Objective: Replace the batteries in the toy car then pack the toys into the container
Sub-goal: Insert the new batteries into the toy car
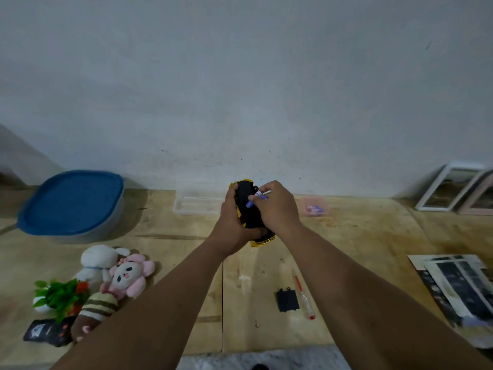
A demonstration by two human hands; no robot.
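Right hand point(277, 206) pinches a small purple-and-white battery point(255, 199) at the upturned black-and-yellow toy car point(249, 209) gripped in the left hand point(234, 222) above the table — tilt it and it could jam or drop.

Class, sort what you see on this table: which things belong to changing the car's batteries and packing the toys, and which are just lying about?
Belongs to the job:
toy car
battery
battery cover
screwdriver
plush toys
blue-lidded container
left hand
right hand

Lying about:
picture frames
printed photos
artificial plant
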